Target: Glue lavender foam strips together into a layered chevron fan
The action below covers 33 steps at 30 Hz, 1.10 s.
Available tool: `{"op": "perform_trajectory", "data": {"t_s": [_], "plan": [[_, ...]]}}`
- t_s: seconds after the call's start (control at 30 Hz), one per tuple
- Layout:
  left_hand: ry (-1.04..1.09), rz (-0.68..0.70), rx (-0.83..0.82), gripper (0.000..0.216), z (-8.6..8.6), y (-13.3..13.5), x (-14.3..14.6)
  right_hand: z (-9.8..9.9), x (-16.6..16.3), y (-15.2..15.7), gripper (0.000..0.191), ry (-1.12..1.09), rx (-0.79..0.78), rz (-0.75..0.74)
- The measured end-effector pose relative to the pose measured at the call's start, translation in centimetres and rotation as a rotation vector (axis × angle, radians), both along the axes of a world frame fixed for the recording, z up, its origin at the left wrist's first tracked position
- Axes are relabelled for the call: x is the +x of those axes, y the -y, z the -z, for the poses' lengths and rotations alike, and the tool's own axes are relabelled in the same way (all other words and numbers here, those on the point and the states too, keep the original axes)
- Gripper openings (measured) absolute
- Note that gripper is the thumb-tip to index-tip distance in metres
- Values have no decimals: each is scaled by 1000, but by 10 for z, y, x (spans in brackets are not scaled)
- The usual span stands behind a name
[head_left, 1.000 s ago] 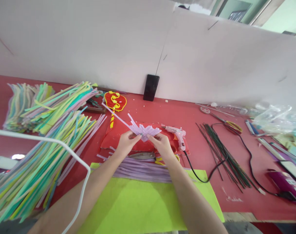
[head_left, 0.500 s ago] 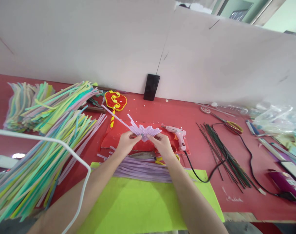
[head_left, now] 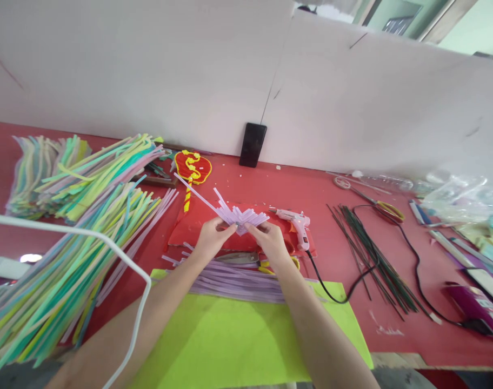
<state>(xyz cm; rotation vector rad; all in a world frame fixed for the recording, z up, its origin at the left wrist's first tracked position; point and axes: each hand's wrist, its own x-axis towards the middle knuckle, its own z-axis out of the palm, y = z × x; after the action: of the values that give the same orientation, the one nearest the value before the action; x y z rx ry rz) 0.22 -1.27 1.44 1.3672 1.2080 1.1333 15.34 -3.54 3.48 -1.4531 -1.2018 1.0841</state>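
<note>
A woven piece of lilac pipe cleaners (head_left: 242, 217) is held up between my two hands, its loose ends fanning upward and one long stem reaching to the upper left. My left hand (head_left: 212, 237) pinches its left side, thumb on the near face. On the opposite side my right hand (head_left: 272, 239) grips it the same way. Below the hands, loose lilac pipe cleaners (head_left: 238, 285) lie in a row across a lime-green board (head_left: 230, 340). Scissors (head_left: 240, 258) with yellow handles rest just above that row, partly hidden by my right wrist.
A pink glue gun (head_left: 298, 222) with a black cord lies right of my hands. Bundles of coloured pipe cleaners (head_left: 88, 259) cover the left side. Dark green stems (head_left: 376, 259) and another pair of scissors (head_left: 388, 210) are at right. A phone (head_left: 253, 145) leans on the wall; a white cable (head_left: 143, 302) crosses lower left.
The long lilac stem at the upper left has swung slightly to the right. Both hands keep their hold in nearly the same place.
</note>
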Motion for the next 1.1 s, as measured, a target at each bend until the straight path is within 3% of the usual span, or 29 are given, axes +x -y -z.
{"op": "perform_trajectory", "data": {"t_s": [0.33, 1.1], "plan": [[-18, -2, 4, 23, 3, -2, -1, 7, 2, -4, 37, 6, 12, -19], [104, 16, -40, 24, 6, -3, 1, 1, 0, -2, 41, -137, -58, -1]]}}
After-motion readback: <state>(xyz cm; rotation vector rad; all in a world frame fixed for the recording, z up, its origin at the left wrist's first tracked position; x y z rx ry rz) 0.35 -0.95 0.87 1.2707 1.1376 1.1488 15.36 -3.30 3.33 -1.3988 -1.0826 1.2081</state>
